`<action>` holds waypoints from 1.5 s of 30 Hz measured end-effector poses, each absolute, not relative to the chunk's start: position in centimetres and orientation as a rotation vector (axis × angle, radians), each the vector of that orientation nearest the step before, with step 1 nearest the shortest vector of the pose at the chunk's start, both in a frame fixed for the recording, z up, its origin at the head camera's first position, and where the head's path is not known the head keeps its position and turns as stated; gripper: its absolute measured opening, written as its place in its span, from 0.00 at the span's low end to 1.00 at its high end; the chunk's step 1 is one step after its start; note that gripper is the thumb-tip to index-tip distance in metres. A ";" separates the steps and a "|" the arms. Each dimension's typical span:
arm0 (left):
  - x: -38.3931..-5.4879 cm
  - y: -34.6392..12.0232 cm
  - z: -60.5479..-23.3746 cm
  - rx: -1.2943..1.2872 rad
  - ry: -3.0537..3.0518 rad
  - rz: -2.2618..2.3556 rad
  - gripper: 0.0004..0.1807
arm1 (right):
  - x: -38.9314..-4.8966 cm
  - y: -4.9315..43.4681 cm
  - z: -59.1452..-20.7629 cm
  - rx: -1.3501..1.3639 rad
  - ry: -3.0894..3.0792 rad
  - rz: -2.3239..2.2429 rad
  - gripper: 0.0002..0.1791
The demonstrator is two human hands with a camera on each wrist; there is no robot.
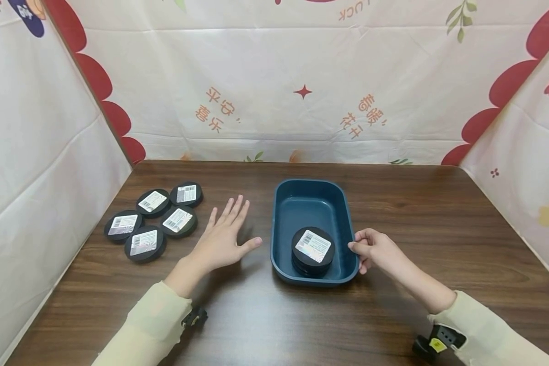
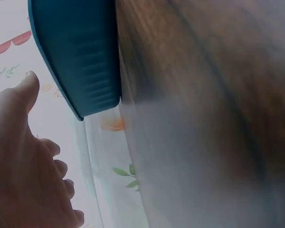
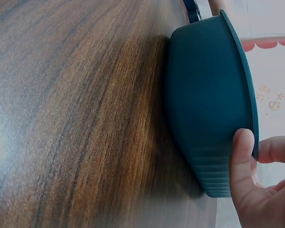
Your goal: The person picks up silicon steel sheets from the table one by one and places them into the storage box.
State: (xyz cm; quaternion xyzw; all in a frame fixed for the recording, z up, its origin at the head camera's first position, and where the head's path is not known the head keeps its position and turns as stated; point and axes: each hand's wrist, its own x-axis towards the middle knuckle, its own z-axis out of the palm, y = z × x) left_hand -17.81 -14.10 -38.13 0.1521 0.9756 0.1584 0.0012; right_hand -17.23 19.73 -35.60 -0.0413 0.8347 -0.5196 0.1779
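Note:
A dark blue rectangular tray with rounded corners stands on the table. Inside its near half lies a short stack of flat black round discs, the top one bearing a white label with a barcode. My right hand pinches the tray's right rim between thumb and fingers, as the right wrist view also shows on the tray wall. To the left of the tray my left hand is spread flat with straight fingers, holding nothing. Its thumb points toward the tray's side wall.
Several more labelled black discs lie in a loose cluster on the table's left side. The brown wooden table is bordered by white printed cloth at the back and both sides. A dark device is strapped at each wrist.

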 end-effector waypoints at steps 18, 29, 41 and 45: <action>-17.0 -17.8 -37.7 0.415 3.119 0.396 0.51 | -17.2 19.7 -35.6 -0.105 2.362 -1.458 0.17; -16.4 -20.6 -37.5 0.472 3.191 0.539 0.54 | -17.3 19.8 -35.6 -0.097 2.355 -1.466 0.17; -15.2 -24.8 -37.5 0.330 3.239 0.525 0.60 | -17.3 19.7 -35.5 -0.095 2.345 -1.462 0.17; -14.8 -26.4 -37.3 0.259 3.244 0.566 0.62 | -17.3 19.7 -35.5 -0.097 2.348 -1.448 0.17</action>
